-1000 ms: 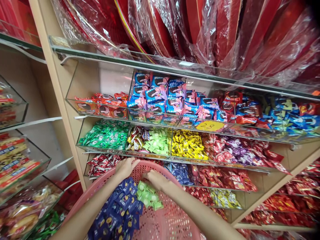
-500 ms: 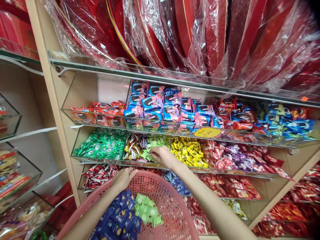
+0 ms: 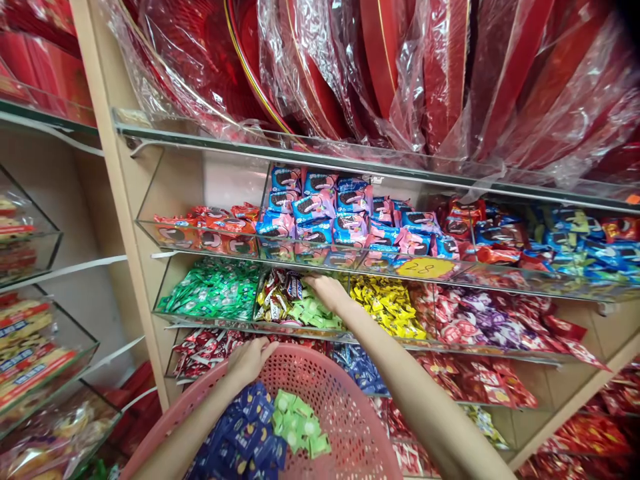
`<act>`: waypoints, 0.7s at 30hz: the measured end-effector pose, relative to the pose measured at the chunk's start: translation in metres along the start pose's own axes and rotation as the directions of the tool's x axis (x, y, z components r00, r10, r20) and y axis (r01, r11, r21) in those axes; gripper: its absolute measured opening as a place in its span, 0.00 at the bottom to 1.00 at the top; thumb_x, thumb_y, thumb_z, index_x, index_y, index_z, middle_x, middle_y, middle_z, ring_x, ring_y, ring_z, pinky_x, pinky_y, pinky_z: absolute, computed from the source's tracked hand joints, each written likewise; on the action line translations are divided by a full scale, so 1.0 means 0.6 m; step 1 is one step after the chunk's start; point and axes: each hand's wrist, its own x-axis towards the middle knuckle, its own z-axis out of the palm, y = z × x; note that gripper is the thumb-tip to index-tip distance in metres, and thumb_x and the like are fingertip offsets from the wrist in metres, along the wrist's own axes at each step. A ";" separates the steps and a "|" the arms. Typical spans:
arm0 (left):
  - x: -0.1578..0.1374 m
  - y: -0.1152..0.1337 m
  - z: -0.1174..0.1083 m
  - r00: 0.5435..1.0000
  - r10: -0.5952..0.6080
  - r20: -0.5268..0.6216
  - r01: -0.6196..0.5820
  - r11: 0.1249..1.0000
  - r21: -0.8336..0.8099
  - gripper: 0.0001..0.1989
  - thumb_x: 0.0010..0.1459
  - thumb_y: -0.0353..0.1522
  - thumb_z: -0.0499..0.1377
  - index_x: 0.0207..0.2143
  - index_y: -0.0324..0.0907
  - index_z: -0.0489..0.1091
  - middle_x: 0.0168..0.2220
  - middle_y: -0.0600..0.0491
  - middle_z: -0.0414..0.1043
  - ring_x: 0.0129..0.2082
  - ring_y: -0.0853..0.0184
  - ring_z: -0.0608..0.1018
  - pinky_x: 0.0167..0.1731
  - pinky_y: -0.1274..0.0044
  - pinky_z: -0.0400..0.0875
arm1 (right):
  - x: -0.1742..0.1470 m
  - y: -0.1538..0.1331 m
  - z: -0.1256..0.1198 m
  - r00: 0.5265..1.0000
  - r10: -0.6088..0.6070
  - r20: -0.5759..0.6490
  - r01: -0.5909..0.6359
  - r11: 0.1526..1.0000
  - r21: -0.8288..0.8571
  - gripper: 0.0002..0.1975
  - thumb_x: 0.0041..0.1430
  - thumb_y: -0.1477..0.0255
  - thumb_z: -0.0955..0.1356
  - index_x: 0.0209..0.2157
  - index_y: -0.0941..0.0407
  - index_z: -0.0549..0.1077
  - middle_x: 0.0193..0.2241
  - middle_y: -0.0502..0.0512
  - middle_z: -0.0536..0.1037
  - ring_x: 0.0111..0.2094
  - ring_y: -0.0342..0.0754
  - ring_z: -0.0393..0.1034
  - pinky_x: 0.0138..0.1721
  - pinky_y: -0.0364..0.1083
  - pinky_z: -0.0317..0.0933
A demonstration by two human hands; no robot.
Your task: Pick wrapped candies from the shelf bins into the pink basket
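A pink plastic basket (image 3: 340, 400) with a perforated wall is tilted toward me at the bottom. My left hand (image 3: 250, 360) is closed over its far rim. Inside it lie dark blue wrapped candies (image 3: 245, 433) and a smaller heap of light green packets (image 3: 300, 423). My right hand (image 3: 325, 292) reaches into a shelf bin, above more light green packets (image 3: 313, 312) and beside brown-and-gold wrapped candies (image 3: 275, 300). Its fingertips point toward the back of the bin and are mostly hidden, so whether they grip anything does not show.
Green candies (image 3: 213, 290) fill the bin to the left; yellow ones (image 3: 385, 307) lie to the right. Above, a glass shelf edge (image 3: 350, 160) and a yellow price tag (image 3: 425, 268) overhang the bins. Red plastic-wrapped items (image 3: 380, 60) crowd the top shelf.
My right hand has moved up and deeper into the bin, away from the front packets. My left hand stays on the basket rim. The whole view has shifted slightly.
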 end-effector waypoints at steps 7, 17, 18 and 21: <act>0.000 -0.002 0.001 1.000 -0.006 0.004 0.006 1.000 -0.005 0.28 0.56 0.50 0.36 0.32 0.46 0.69 0.33 0.49 0.75 0.36 0.58 0.75 0.29 0.75 0.62 | 0.005 0.003 0.014 1.000 -0.020 0.008 0.020 1.000 -0.011 0.21 0.59 0.79 0.54 0.51 0.49 0.62 0.48 0.57 0.67 0.43 0.50 0.66 0.39 0.46 0.59; 0.004 0.003 -0.002 0.999 -0.025 0.028 0.025 1.000 0.002 0.26 0.57 0.49 0.38 0.31 0.45 0.69 0.32 0.50 0.75 0.35 0.60 0.75 0.29 0.76 0.62 | -0.002 0.008 0.014 1.000 -0.012 -0.018 0.011 0.998 -0.059 0.16 0.60 0.77 0.54 0.47 0.52 0.64 0.46 0.58 0.66 0.39 0.48 0.67 0.36 0.44 0.58; 0.004 0.003 -0.002 0.999 -0.026 0.029 0.026 1.000 0.003 0.25 0.57 0.49 0.38 0.31 0.45 0.69 0.32 0.50 0.75 0.35 0.60 0.75 0.29 0.77 0.61 | -0.003 0.008 0.012 1.000 -0.014 -0.019 0.013 0.998 -0.068 0.16 0.60 0.77 0.55 0.46 0.53 0.65 0.45 0.59 0.66 0.38 0.47 0.67 0.36 0.44 0.58; 0.006 0.003 0.000 0.999 -0.026 0.028 0.026 1.000 0.007 0.26 0.57 0.49 0.38 0.30 0.45 0.68 0.31 0.50 0.74 0.35 0.60 0.75 0.29 0.77 0.61 | -0.009 0.007 0.007 0.999 -0.029 -0.040 0.025 0.995 -0.096 0.13 0.60 0.77 0.56 0.43 0.55 0.66 0.43 0.59 0.67 0.37 0.48 0.67 0.34 0.43 0.57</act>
